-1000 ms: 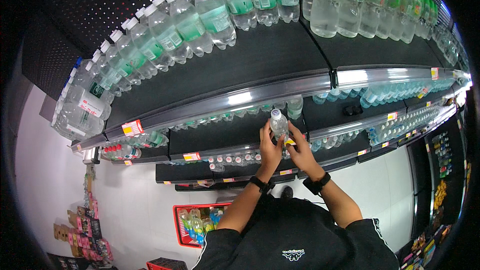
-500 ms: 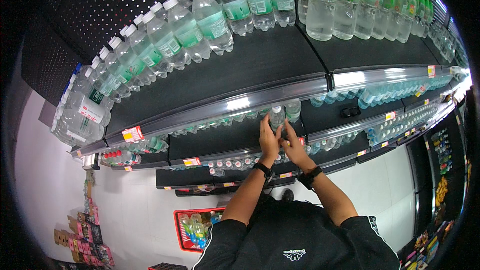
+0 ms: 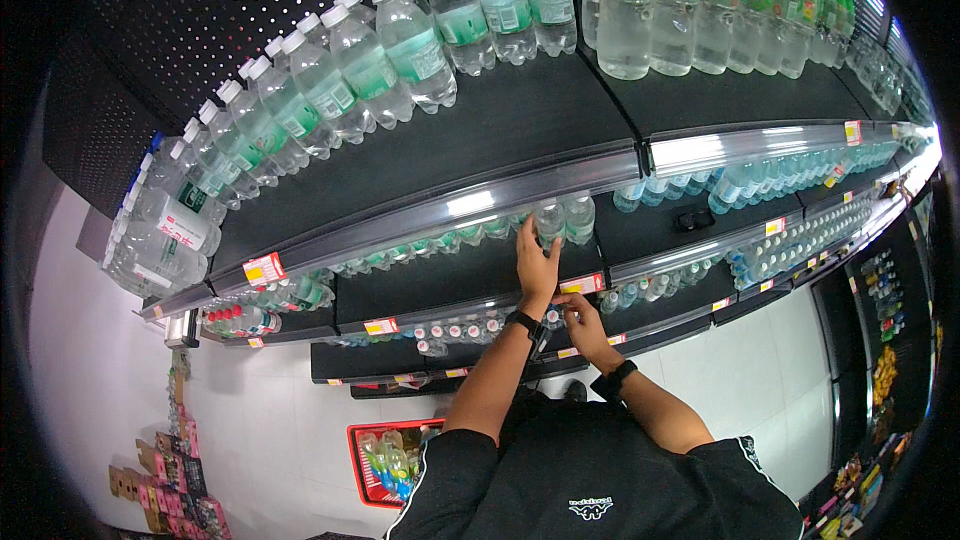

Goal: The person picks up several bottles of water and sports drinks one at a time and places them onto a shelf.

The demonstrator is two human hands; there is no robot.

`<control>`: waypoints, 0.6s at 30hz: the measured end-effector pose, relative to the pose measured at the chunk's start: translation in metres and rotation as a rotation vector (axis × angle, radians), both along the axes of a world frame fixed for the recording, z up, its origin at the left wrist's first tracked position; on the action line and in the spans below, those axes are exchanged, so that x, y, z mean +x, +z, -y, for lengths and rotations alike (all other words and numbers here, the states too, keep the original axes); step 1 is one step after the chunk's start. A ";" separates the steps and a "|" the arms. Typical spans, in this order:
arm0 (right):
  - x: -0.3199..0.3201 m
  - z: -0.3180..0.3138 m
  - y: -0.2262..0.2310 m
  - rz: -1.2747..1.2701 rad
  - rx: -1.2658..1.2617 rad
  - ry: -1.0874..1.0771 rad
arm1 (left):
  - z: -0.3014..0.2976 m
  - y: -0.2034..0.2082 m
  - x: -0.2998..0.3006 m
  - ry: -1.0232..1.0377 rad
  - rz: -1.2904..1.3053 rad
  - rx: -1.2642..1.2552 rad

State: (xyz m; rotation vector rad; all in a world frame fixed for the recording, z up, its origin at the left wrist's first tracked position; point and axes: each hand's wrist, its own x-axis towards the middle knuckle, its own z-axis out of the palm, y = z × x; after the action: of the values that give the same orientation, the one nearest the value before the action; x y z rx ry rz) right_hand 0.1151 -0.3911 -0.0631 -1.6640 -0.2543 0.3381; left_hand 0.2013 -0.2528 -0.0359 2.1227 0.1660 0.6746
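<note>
While standing beside red basket (image 3: 353,455) on floor at left, reaching left hand (image 3: 537,267) over middle shelf (image 3: 440,272), below upper shelf edge (image 3: 470,203). Spreading fingers and thumb around near side of clear bottle (image 3: 549,223), touching it; being unable to tell whether pinching firmly. Locating bottle on middle shelf, just left of similar bottle (image 3: 579,220). Positioning right hand (image 3: 588,328) empty near price tag (image 3: 582,284), bending fingers loosely.

The left hand (image 3: 537,268) touches a clear plastic bottle (image 3: 549,223) standing on the second shelf (image 3: 440,275), while the empty right hand (image 3: 590,332) hangs lower, near a price tag (image 3: 583,284). Green-labelled water bottles (image 3: 415,48) line the top shelf (image 3: 400,162); a red shopping basket (image 3: 355,460) on the floor (image 3: 270,420) holds more bottles (image 3: 391,462).
</note>
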 end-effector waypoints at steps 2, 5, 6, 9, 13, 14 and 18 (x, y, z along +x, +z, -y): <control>0.001 -0.003 -0.010 0.073 0.046 -0.013 | 0.002 -0.002 0.000 -0.004 0.014 0.003; 0.001 -0.002 -0.030 0.108 0.088 -0.002 | 0.005 -0.001 0.006 0.088 0.053 0.057; 0.000 -0.003 -0.034 0.073 0.086 0.034 | -0.001 -0.002 0.009 0.078 0.025 0.094; -0.005 0.000 -0.042 0.045 0.102 0.061 | -0.007 -0.007 0.006 0.008 0.044 0.136; -0.007 0.001 -0.047 0.034 0.058 0.116 | -0.018 -0.011 0.007 0.033 0.017 0.114; -0.003 0.002 -0.046 0.073 0.121 0.108 | -0.017 -0.008 0.012 0.016 0.052 0.090; -0.007 0.004 -0.047 -0.034 0.119 0.090 | -0.018 -0.008 0.011 -0.009 0.005 0.184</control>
State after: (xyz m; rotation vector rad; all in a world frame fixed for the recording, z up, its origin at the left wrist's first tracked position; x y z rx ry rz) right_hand 0.1078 -0.3949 -0.1097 -1.5313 -0.3182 0.4108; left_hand 0.2126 -0.2352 -0.0440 2.2962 0.0949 0.7130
